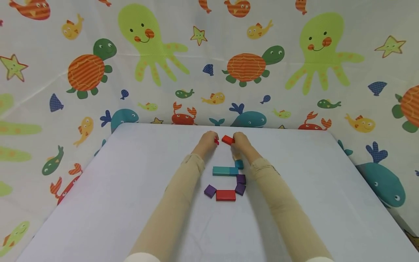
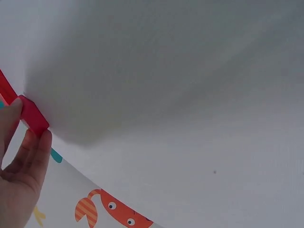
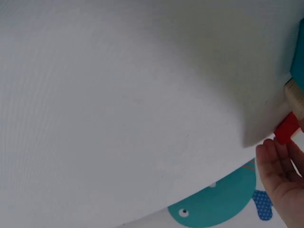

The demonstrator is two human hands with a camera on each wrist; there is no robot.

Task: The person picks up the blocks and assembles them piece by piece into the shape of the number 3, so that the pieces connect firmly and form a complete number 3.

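My left hand (image 1: 207,142) pinches a small pinkish-red block (image 2: 34,116) between thumb and fingers, near the far edge of the table. To its right lies a longer red block (image 1: 227,139), tilted slightly. Around that block's right end are the fingers of my right hand (image 1: 241,142); the thumb is hidden in the right wrist view. Below the right hand, a wooden block (image 3: 295,97) partly shows, followed by a blue block (image 1: 239,164). Nearer stand a long teal block (image 1: 220,171), purple blocks (image 1: 240,179) and a red block (image 1: 226,195), set out in a curving line.
A white table (image 1: 131,189) spreads out on both sides of the blocks. Behind it hangs a cloth (image 1: 203,94) printed with sea animals, meeting the table's far edge.
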